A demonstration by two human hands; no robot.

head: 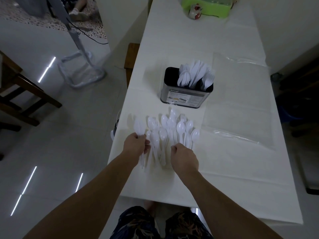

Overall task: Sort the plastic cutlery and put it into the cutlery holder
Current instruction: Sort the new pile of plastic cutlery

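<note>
A pile of white plastic cutlery, mostly spoons with a few forks, lies on the white table in front of me. My left hand grips a few white pieces, knives by their look, at the pile's left edge. My right hand has its fingers curled on the handles at the pile's right side; whether it grips one is unclear. Beyond the pile stands the steel cutlery holder, with several spoons, knives and forks upright in its right part.
A clear plastic bag lies flat to the right of the holder. A green container and a small mug stand at the table's far end. A wooden chair is at the left edge.
</note>
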